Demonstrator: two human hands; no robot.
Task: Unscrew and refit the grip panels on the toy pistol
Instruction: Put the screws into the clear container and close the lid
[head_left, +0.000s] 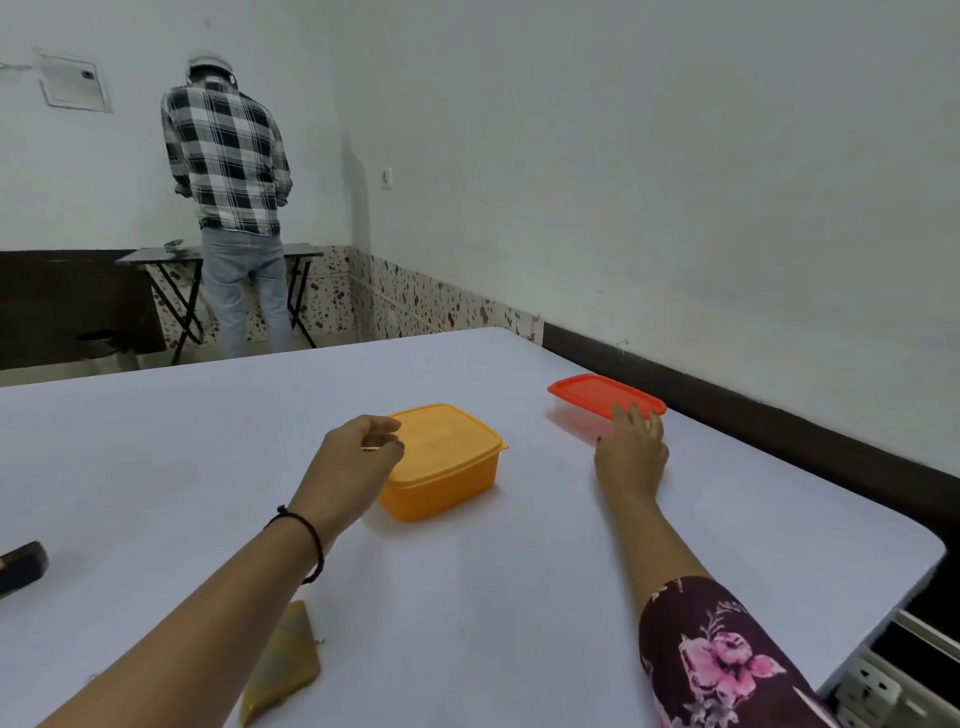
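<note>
Head view: left hand (358, 457) curled over orange-yellow square plastic lidded box (452, 462), hold unclear; right hand (631, 449) straight-fingered, touching far-right red-lidded clear plastic box (597, 393). Toy pistol unseen, perhaps boxed. Risk: flat fingers shoving that box farther instead of gripping.

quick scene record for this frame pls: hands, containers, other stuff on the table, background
left hand: fingers curled, at near-left corner of yellow box; whether it grips anything is unclear
right hand: fingers straight, reaching near edge of red-lidded box
boxes: both lidded, apart, on white table
other: dark object at table's left edge; yellowish pouch by left forearm
task object: not identifiable in view
background: person standing, back turned
</note>
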